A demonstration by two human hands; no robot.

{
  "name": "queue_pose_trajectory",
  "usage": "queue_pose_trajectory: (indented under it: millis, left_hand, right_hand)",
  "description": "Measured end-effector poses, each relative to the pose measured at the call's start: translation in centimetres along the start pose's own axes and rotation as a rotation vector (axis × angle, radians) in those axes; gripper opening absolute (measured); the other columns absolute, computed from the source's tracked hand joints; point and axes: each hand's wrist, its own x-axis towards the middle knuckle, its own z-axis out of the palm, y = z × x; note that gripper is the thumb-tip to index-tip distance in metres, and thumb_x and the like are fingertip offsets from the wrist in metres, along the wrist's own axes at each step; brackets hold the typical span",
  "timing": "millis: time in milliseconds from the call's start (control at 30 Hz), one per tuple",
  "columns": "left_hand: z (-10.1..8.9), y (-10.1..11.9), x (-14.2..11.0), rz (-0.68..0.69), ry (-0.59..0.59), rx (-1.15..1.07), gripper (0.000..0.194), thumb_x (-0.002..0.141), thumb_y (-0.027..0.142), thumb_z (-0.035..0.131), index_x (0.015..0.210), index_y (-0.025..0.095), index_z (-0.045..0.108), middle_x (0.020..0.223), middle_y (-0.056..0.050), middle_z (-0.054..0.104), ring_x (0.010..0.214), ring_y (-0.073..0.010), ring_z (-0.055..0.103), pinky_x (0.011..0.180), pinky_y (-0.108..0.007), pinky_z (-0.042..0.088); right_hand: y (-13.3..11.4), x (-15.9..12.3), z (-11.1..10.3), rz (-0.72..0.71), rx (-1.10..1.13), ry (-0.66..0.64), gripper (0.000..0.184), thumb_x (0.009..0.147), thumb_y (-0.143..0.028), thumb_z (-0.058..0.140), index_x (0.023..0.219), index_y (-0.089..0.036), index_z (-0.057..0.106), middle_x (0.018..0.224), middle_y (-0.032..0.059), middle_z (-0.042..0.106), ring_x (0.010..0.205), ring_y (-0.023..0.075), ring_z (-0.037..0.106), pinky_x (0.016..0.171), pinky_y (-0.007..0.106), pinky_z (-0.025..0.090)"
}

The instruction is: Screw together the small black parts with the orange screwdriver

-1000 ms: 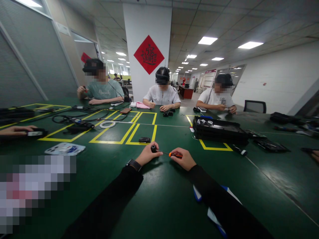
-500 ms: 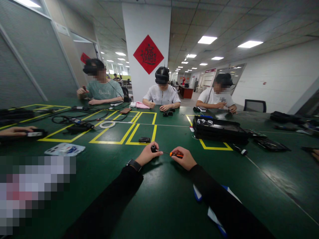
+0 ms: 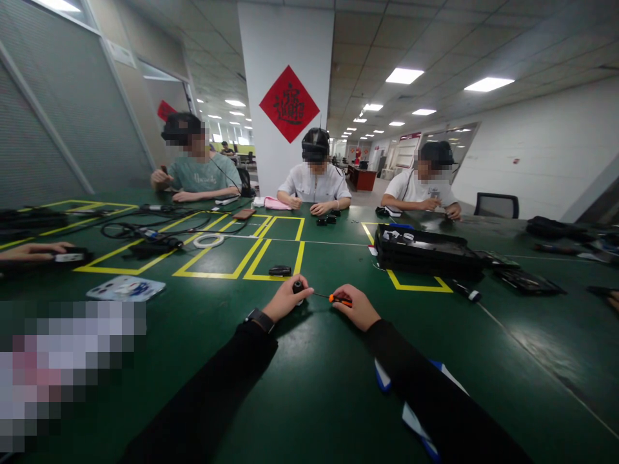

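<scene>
Between the fingers of my left hand (image 3: 285, 299) is a small black cylindrical part (image 3: 298, 287); its exact kind is too small to make out. My right hand (image 3: 356, 307) is closed round the orange and black handle of a screwdriver (image 3: 340, 300). The thin shaft points left, and its tip reaches the black part or the fingers beside it; I cannot tell which. Just beyond my left hand, a dark oblong piece (image 3: 280, 270) lies on the green table (image 3: 309, 380) at a yellow tape line.
A black open case (image 3: 430, 251) stands right of centre. White cable coil (image 3: 209, 241), black cables (image 3: 140, 229) and a patterned phone case (image 3: 126, 289) lie to the left. Blue-and-white pieces (image 3: 420, 430) lie by my right sleeve. Several people sit around the table.
Both hands stay in nearly the same place. The screwdriver remains pointed at the black part, with only a slight shift in my right hand's fingers.
</scene>
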Motion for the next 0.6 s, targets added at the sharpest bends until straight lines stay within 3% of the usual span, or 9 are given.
queue_pose_trajectory:
  millis: [300,600]
  left_hand:
    - [0.15,-0.22,0.07,-0.057,-0.002,-0.037,0.027,0.069,0.041,0.057,0.076,0.016,0.049,0.063,0.004,0.046,0.053,-0.0075,0.044,0.052,-0.020,0.037]
    - [0.10,-0.28,0.18,-0.038,0.016,-0.023,0.025,0.069,0.040,0.057,0.075,0.017,0.051,0.068,0.003,0.050,0.057,-0.0086,0.046,0.054,-0.020,0.038]
  right_hand:
    - [0.13,0.25,-0.07,0.018,-0.145,-0.017,0.019,0.082,-0.026,0.046,0.080,-0.018,0.063,0.081,0.0039,0.058,0.081,0.0156,0.049,0.077,0.031,0.037]
    - [-0.26,0.06,-0.16,-0.010,-0.127,-0.009,0.019,0.078,-0.026,0.053,0.095,-0.019,0.058,0.090,0.0046,0.058,0.086,0.0173,0.049,0.078,0.032,0.038]
